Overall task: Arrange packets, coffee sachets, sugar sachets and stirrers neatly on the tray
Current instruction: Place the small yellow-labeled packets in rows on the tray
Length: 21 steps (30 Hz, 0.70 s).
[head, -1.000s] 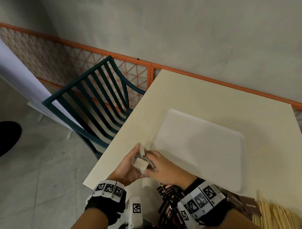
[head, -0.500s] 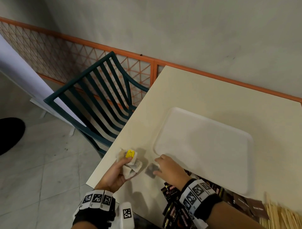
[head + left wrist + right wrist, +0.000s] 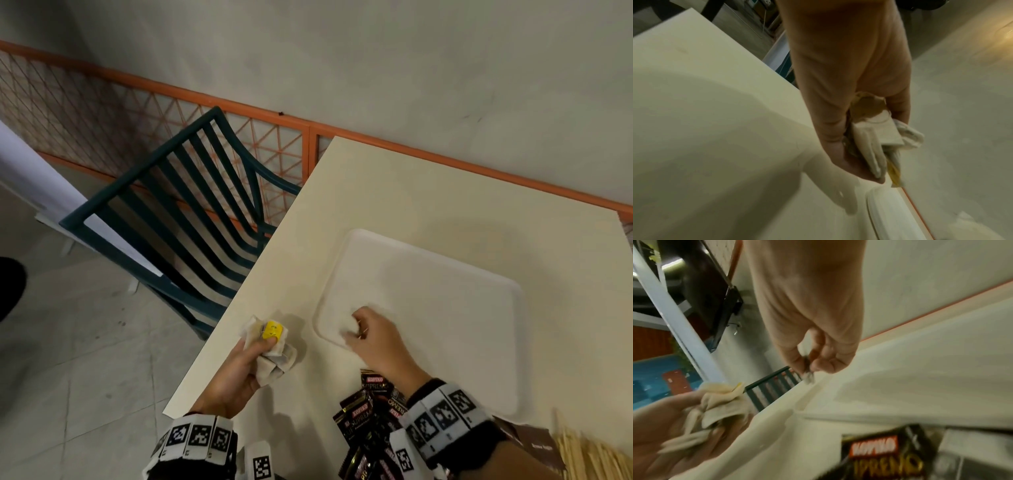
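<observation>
One small packet (image 3: 808, 378) has been carried from the counter (image 3: 428, 192) over the tray (image 3: 445, 308) near corner, pinched in the right hand (image 3: 373, 337) fingers (image 3: 797, 360). Several more are clenched in the left hand (image 3: 236, 373) beside the tray, so placing has only begun.

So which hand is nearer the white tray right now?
Right. The right hand is over the white tray, at its near-left corner; the left hand, gripping tea bags, is off its left edge.
</observation>
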Tool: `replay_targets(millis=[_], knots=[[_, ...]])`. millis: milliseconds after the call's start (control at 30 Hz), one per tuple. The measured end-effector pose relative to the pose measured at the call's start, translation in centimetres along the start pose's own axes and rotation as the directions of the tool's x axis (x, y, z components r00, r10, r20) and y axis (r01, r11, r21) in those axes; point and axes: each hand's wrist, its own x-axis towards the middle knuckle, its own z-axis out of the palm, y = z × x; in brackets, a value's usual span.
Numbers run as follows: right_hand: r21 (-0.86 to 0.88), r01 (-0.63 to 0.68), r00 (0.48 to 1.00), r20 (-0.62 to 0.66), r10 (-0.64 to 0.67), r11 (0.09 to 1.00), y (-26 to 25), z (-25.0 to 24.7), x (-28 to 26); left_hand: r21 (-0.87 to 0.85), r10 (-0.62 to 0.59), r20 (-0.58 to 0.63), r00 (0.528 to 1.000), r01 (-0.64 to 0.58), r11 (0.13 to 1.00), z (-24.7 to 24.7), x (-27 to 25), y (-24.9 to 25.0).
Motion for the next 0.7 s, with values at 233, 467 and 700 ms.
replay_targets(millis=[233, 467, 700], knots=[[-0.023, -0.008, 0.999, 0.037, 0.009, 1.000, 1.5, -2.9, 1.5, -0.024, -0.022, 0.030, 0.999, 0.023, 0.999, 0.7, 1.0, -0.1], [-0.476, 0.391, 0.910, 0.329, -0.253, 0.787, 4.3, -3.7, 2.2, -0.033, -0.022, 0.045, 0.999, 0.024, 0.999, 1.3, 2.5, 1.3], [-0.484, 0.533, 0.832, 0.449, -0.326, 0.694, 4.3, -2.6, 5.6, -0.016, 0.003, 0.066, 0.998, -0.001, 1.000, 2.7, 4.8, 2.6]])
